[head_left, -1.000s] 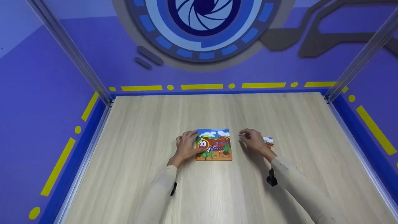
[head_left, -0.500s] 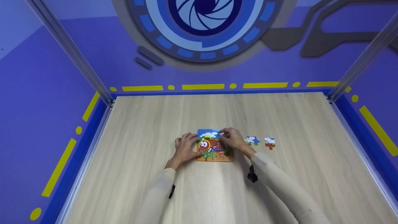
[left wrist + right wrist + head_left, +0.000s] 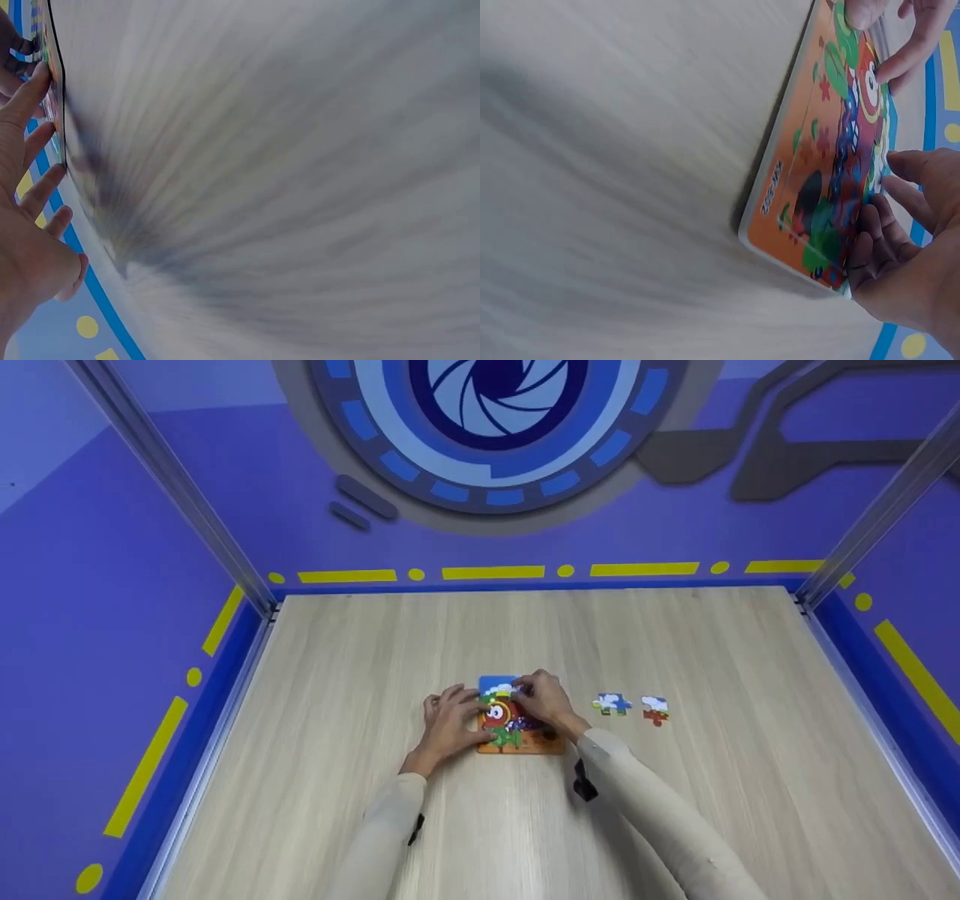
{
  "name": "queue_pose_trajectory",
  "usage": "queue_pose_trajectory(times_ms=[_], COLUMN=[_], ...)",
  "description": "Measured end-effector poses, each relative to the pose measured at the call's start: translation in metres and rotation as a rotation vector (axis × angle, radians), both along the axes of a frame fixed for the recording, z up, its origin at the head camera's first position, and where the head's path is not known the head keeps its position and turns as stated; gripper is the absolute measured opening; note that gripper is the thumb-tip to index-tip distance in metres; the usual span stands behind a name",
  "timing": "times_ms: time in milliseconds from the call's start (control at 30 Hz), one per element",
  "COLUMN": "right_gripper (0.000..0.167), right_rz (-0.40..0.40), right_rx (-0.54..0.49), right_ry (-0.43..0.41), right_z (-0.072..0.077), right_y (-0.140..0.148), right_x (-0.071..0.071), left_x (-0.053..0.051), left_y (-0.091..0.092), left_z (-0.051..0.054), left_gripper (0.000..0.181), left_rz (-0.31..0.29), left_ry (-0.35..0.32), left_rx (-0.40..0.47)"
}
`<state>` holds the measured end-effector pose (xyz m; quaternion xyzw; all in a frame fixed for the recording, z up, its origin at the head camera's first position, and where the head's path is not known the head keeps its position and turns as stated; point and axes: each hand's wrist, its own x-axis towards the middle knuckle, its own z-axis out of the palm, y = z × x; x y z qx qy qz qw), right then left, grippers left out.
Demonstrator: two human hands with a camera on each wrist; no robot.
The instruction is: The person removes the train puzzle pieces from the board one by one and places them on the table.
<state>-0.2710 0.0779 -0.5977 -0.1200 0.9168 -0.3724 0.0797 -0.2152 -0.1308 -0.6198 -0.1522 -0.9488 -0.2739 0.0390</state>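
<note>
Train puzzle board (image 3: pixel 514 735): lies on the table (image 3: pixel 375 645), about midway between left and right edges, well apart from the far edge; near edge out of frame. Left hand (image 3: pixel 448 729): fingers spread, fairly straight, thumb and fingertips touching the board at its left side. Right hand (image 3: pixel 547 701): fingers bent inward over the board's upper part; cannot tell whether anything is pinched there. Blue-and-white piece (image 3: pixel 613 704) and red-and-white piece (image 3: pixel 655 709) lie loose toward the table's right edge, apart from the board and each other.

Risks (judged): sideways push by the right hand could slide or turn the board if the left hand presses too lightly; a knob caught on a neighbour could leave part of the picture raised.

Writing: printed code (image 3: pixel 771 187) by the board's near-right corner, slanted, perhaps "XW-302"; reading uncertain. No brand legible.
</note>
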Motion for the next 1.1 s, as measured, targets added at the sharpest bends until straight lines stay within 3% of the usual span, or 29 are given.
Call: queue_pose_trajectory(times_ms=[100,267,567,867,1100], right_gripper=[0.027,0.031,0.031,0.033,0.038], right_rz=[-0.005,-0.061,-0.134,-0.177,-0.207], right_rx=[-0.005,-0.062,-0.127,-0.229,-0.267], right_ry=[0.006,-0.068,-0.129,-0.082,-0.149], right_z=[0.0,-0.002,-0.005,-0.003,-0.006], right_y=[-0.005,-0.011,-0.016,-0.02,-0.022], right_x=[0.002,0.004,0.005,0.008,0.006], left_x=[-0.001,-0.001,0.0,-0.002,-0.001], left_y=[0.0,0.001,0.001,0.002,0.002], left_z=[-0.001,0.0,0.0,0.002,0.001], left_gripper=[0.052,0.053,0.053,0.05,0.051], left_rz=[0.003,0.008,0.009,0.006,0.012], left_ry=[0.003,-0.001,0.004,0.002,-0.018], left_rx=[0.008,0.027,0.028,0.041,0.047])
